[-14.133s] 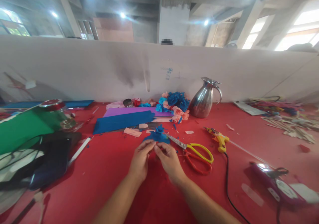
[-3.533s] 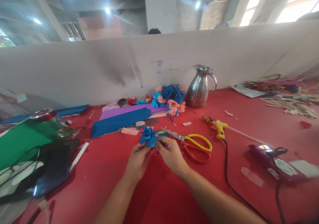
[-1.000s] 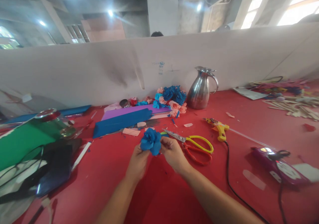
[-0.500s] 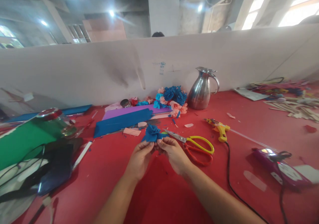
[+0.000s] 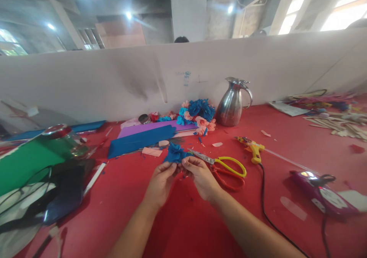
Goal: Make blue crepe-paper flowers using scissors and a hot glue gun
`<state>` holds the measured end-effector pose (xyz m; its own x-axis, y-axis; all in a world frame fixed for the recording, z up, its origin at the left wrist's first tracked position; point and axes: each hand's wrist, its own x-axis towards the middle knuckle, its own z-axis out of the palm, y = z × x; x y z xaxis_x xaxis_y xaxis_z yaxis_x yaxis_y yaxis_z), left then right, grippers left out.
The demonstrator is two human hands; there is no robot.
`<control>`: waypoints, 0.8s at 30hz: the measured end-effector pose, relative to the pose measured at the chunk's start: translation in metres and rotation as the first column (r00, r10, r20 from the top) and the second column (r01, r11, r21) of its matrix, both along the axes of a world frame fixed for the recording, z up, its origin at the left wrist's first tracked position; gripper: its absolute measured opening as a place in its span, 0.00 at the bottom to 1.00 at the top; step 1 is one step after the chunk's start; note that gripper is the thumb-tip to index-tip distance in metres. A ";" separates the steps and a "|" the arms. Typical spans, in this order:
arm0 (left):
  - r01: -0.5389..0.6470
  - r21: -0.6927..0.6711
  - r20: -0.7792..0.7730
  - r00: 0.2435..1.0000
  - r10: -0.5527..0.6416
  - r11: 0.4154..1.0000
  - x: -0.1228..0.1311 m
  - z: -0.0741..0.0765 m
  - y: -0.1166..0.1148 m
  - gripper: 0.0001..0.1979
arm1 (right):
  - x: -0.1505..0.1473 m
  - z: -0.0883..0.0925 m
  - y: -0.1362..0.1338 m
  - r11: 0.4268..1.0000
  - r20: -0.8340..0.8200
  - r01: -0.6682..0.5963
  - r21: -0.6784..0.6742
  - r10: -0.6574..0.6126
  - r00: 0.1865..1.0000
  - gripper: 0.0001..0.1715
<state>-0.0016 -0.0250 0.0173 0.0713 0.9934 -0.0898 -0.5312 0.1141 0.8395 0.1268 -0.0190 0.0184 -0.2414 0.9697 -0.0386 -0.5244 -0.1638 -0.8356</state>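
Observation:
A ruffled blue paper flower [image 5: 175, 152] is held in front of me over the red table [image 5: 120, 196]. My left hand [image 5: 162, 179] pinches its base from the left, thumb on top. My right hand [image 5: 199, 173] grips the same base from the right, and a blue strip of it sticks out past those fingers. The lower fingers of both hands are partly hidden. Scissors [image 5: 225, 166] with one yellow and one red handle lie just right of my right hand. Behind the flower lie a blue paper sheet [image 5: 140, 140] and pale pink paper scraps [image 5: 151, 151].
Finished paper flowers [image 5: 200, 110] are heaped at the back beside a steel jug [image 5: 231, 103]. On the right are a yellow glue gun [image 5: 254, 151] with a trailing cord and a purple power strip [image 5: 323, 195]. A glass jar [image 5: 64, 141] and green sheet [image 5: 31, 162] stand left.
The blue flower has turned and tilted slightly between my fingers. Both hands stay in nearly the same place, still holding it.

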 end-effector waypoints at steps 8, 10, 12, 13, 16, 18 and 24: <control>-0.002 -0.031 0.020 1.000 0.003 1.000 -0.001 -0.003 0.002 0.04 | -0.001 0.002 -0.001 1.000 -0.011 0.002 -0.031 -0.002 1.000 0.19; -0.015 -0.037 -0.008 1.000 0.015 0.999 -0.002 -0.004 0.003 0.04 | -0.001 0.002 0.000 1.000 0.010 0.008 -0.024 -0.008 1.000 0.19; -0.036 -0.028 -0.023 0.999 0.036 0.999 -0.002 -0.005 0.004 0.04 | -0.001 0.000 0.000 0.999 0.068 0.023 0.024 -0.024 0.997 0.19; -0.043 -0.022 -0.024 0.999 0.043 0.999 -0.001 -0.004 0.004 0.04 | -0.002 -0.001 0.000 0.998 0.095 0.030 0.056 -0.036 0.995 0.19; -0.040 -0.005 -0.012 0.999 0.040 0.999 -0.001 -0.004 0.003 0.07 | -0.004 -0.005 0.001 0.986 0.153 0.042 0.160 -0.067 0.986 0.18; -0.034 0.007 -0.004 0.999 0.034 0.999 -0.001 -0.004 0.003 0.07 | -0.004 -0.006 0.002 0.969 0.200 0.050 0.241 -0.100 0.975 0.16; -0.009 0.117 -0.059 0.998 0.016 0.993 -0.004 -0.009 0.002 0.05 | 0.000 -0.008 0.002 0.890 0.390 0.067 0.451 -0.264 0.882 0.07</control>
<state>-0.0058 -0.0227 0.0081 0.0569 0.9981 0.0230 -0.4809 0.0072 0.8767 0.1269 -0.0173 0.0109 -0.1301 0.9409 0.3126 -0.0844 0.3036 -0.9490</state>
